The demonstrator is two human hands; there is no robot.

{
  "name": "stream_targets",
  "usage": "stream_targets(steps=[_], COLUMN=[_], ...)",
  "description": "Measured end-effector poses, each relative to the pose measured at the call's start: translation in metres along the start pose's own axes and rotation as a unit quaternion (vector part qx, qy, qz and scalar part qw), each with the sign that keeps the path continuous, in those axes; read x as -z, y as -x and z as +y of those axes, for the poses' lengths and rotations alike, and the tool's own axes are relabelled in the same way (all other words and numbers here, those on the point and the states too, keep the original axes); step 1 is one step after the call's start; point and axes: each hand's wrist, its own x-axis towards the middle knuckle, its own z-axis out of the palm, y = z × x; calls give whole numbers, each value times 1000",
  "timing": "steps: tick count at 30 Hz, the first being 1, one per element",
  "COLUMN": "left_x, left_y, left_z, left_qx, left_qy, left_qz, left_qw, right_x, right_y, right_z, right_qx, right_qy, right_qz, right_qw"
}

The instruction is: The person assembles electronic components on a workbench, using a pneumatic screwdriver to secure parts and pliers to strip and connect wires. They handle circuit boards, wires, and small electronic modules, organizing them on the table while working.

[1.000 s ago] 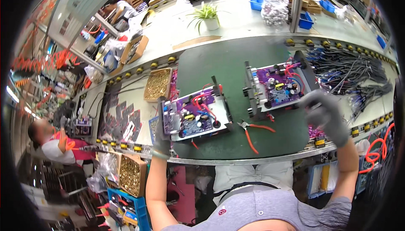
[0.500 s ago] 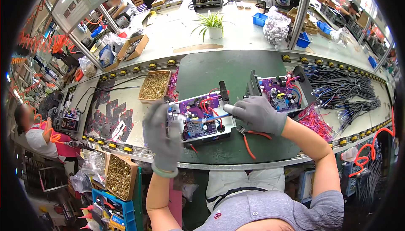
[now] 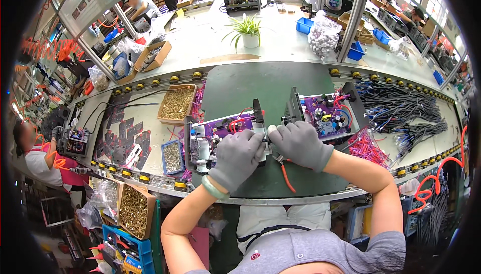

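Observation:
In front of me a metal chassis point(image 3: 189, 146) holds a purple circuit board point(image 3: 206, 129) with red wires and small parts. My left hand point(image 3: 236, 156), in a grey glove, reaches over its near right part with the fingers closed and pinched. My right hand point(image 3: 300, 146), also gloved, is closed beside the chassis's right end, fingertips almost meeting the left hand's. Whatever they grip there is hidden by the fingers. Just below my right hand lie red-handled pliers point(image 3: 286, 176), partly covered. A second open chassis with a purple board point(image 3: 325, 116) stands farther right.
Bins of brass-coloured parts point(image 3: 176, 102) and silver parts point(image 3: 173, 158) stand left of the chassis. On the right lie red wires point(image 3: 368, 146) and a heap of black cables point(image 3: 401, 106). A potted plant point(image 3: 250, 39) stands across the bench. Another person point(image 3: 42, 161) works at far left.
My left hand has swept right and down from the chassis's left side onto its near right part. My right hand has dropped slightly, and its fingers have curled in.

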Motion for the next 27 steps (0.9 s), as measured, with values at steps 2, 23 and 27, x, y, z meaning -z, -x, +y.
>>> stream_targets(steps=[2, 23, 27], left_x=[-1, 1, 37], left_y=[-5, -8, 5], left_z=[1, -20, -48], left_qx=[-20, -94, -56], left_qy=[0, 21, 71], left_qz=[-4, -151, -254], left_qw=[1000, 984, 963], right_x=[4, -44, -29], right_y=[-2, 0, 3], right_z=[-2, -30, -31], right_qx=[1, -173, -161], right_qy=[25, -44, -180], right_qz=[54, -103, -109], right_qw=[998, 978, 964])
